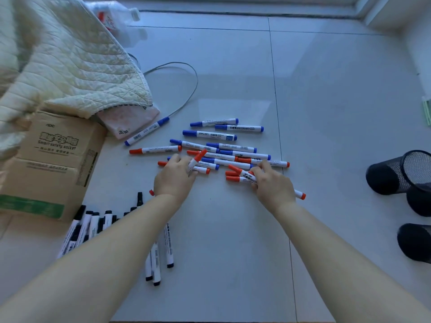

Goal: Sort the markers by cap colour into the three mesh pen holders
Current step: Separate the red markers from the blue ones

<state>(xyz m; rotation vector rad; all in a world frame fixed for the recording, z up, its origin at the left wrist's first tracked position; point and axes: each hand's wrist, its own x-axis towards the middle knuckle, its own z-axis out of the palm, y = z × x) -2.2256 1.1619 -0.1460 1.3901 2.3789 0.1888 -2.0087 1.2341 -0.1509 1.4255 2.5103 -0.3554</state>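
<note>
Blue-capped markers [210, 135] and red-capped markers [155, 149] lie mixed in a heap on the tiled floor. My left hand [175, 179] pinches one red-capped marker [197, 158], its cap tilted up over the heap. My right hand [272, 183] grips a bundle of red-capped markers [238, 174], whose caps stick out to the left and one end to the lower right. Black-capped markers [93, 226] lie grouped at the lower left, partly under my left forearm. Three black mesh pen holders lie at the right edge: one on its side [396, 173], another behind it [419, 203], a third lower [415, 242].
A cardboard box [51, 164] sits at the left, with a quilted cream blanket [70, 61] draped above it. A grey cable [186, 89] loops behind the markers. A plastic bottle [116, 17] lies at the far left. A wall base runs along the top right.
</note>
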